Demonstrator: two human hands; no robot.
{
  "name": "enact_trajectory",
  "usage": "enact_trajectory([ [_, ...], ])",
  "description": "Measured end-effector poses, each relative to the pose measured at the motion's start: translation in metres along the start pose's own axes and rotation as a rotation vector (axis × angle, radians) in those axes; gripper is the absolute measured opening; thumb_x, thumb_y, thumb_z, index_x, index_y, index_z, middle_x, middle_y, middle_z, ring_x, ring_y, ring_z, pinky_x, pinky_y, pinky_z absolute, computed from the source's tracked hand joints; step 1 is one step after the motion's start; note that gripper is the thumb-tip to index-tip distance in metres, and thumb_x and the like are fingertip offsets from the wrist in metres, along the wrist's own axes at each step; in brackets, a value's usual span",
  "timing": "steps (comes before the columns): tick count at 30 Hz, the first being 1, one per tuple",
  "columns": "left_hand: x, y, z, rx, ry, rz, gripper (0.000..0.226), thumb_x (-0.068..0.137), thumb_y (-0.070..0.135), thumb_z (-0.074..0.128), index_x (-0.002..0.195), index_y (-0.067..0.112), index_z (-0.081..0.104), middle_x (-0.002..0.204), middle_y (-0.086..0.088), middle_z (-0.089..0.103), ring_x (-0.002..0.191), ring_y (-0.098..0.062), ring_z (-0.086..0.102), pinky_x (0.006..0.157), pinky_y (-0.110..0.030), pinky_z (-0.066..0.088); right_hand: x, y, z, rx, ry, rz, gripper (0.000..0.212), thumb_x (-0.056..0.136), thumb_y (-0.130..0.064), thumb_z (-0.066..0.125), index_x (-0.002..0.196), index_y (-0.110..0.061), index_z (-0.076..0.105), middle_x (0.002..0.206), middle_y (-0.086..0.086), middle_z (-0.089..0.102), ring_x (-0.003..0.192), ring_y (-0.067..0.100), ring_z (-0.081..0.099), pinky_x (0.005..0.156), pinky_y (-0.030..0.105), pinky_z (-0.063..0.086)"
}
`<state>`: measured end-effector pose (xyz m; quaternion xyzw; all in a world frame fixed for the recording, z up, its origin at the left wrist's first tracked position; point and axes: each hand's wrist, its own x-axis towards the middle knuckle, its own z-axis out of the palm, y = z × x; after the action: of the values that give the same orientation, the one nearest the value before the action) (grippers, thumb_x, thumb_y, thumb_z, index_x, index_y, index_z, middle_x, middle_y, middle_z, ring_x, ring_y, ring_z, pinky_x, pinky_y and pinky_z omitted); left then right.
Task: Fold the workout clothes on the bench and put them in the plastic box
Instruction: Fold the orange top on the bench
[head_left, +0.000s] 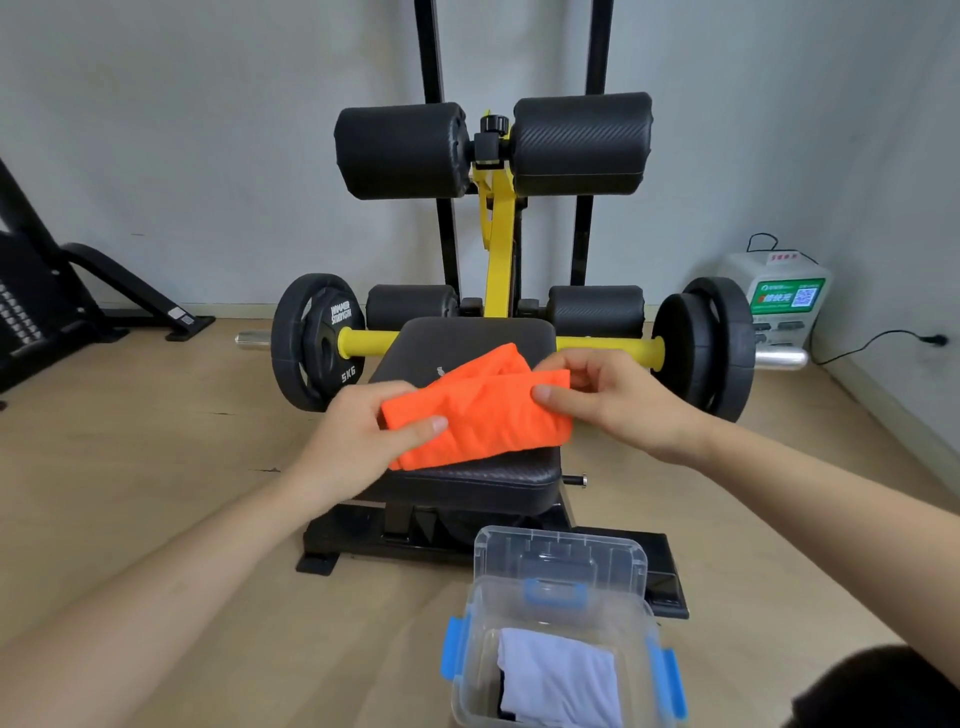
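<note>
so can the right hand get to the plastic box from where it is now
Probably yes: the plastic box sits open below the right hand, its lid standing behind it, with nothing between them. The hand is pinching the orange garment, though.

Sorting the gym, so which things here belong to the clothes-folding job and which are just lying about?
Job: orange garment, left hand, right hand, bench, plastic box, white garment inside it.
Lying about: weight plates, foam rollers, white device by the wall.
</note>
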<state>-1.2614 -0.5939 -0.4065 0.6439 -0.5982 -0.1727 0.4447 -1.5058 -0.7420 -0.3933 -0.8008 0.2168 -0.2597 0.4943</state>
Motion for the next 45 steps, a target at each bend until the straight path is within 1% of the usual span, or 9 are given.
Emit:
enact_trajectory([
  [5,0.017,0.008,0.005,-0.177,0.225,-0.143,0.012,0.087,0.024,0.077,0.092,0.014,0.075,0.093,-0.006,0.075,0.088,-0.015,0.071,0.079,-0.041,0.056,0.015,0.002,0.0,0.058,0.034,0.004,0.073,0.077,-0.019,0.084,0.139,-0.026,0.047,0.11,0.012,0.072,0.103,0.024,0.07,0.092,0.04,0.057],
  [9,0.028,0.008,0.007,-0.261,0.295,-0.168,0.011,0.087,0.019,0.077,0.097,0.02,0.074,0.097,0.001,0.076,0.09,-0.008,0.072,0.083,-0.034,0.058,0.031,0.008,0.005,-0.047,0.163,-0.057,0.066,0.079,-0.014,0.081,0.137,-0.026,0.05,0.105,0.015,0.07,0.095,0.03,0.068,0.088,0.048,0.057],
  [16,0.042,-0.011,0.005,-0.161,0.382,-0.14,0.029,0.083,0.02,0.081,0.109,0.025,0.068,0.096,0.003,0.076,0.091,-0.014,0.073,0.087,-0.047,0.059,0.06,0.02,0.011,-0.243,0.328,-0.138,0.064,0.083,-0.015,0.077,0.14,-0.024,0.048,0.094,0.003,0.066,0.073,0.011,0.058,0.076,0.029,0.053],
  [19,0.044,-0.017,0.003,0.09,0.343,-0.193,0.041,0.083,0.033,0.079,0.12,0.03,0.061,0.095,0.011,0.072,0.088,-0.014,0.069,0.083,-0.047,0.058,0.066,0.029,0.012,-0.385,0.311,-0.158,0.063,0.083,-0.02,0.076,0.139,-0.03,0.05,0.095,-0.001,0.063,0.079,0.011,0.058,0.081,0.031,0.052],
  [22,0.04,-0.023,0.004,0.645,0.354,-0.106,0.055,0.082,0.041,0.072,0.133,0.032,0.053,0.122,0.012,0.063,0.109,-0.018,0.058,0.088,-0.043,0.052,0.068,0.042,0.015,-0.637,0.268,-0.132,0.054,0.084,-0.039,0.066,0.136,-0.029,0.054,0.107,0.0,0.061,0.097,0.019,0.058,0.09,0.042,0.05],
  [27,0.036,-0.007,0.018,0.721,0.104,0.247,0.053,0.09,0.05,0.054,0.141,0.034,0.053,0.147,0.012,0.05,0.137,-0.013,0.038,0.11,-0.036,0.031,0.065,0.046,0.02,-0.771,0.242,-0.059,0.042,0.094,-0.039,0.059,0.135,-0.029,0.057,0.125,0.004,0.054,0.113,0.028,0.05,0.1,0.039,0.041],
  [32,0.032,-0.015,0.033,0.784,-0.222,0.096,0.063,0.094,0.066,0.035,0.154,0.049,0.024,0.165,0.016,0.021,0.151,-0.014,0.022,0.118,-0.039,0.024,0.063,0.05,0.022,-0.774,0.165,0.023,0.045,0.097,-0.052,0.046,0.137,-0.033,0.054,0.133,0.001,0.053,0.118,0.031,0.049,0.105,0.044,0.038],
  [40,0.035,-0.012,0.034,0.728,-0.273,0.033,0.056,0.099,0.059,0.041,0.152,0.052,0.026,0.165,0.022,0.016,0.149,-0.012,0.028,0.116,-0.039,0.03,0.06,0.037,0.019,-0.839,0.025,-0.192,0.05,0.097,-0.049,0.05,0.143,-0.029,0.049,0.156,-0.004,0.038,0.146,0.019,0.027,0.115,0.045,0.026],
  [45,0.036,-0.01,0.028,0.724,-0.292,0.048,0.056,0.097,0.063,0.043,0.15,0.056,0.028,0.162,0.028,0.017,0.146,-0.009,0.032,0.113,-0.038,0.035,0.057,0.039,0.012,-0.655,-0.167,0.157,0.075,0.089,-0.07,0.049,0.153,-0.039,0.027,0.164,-0.002,0.017,0.151,0.02,0.018,0.122,0.04,0.016],
])
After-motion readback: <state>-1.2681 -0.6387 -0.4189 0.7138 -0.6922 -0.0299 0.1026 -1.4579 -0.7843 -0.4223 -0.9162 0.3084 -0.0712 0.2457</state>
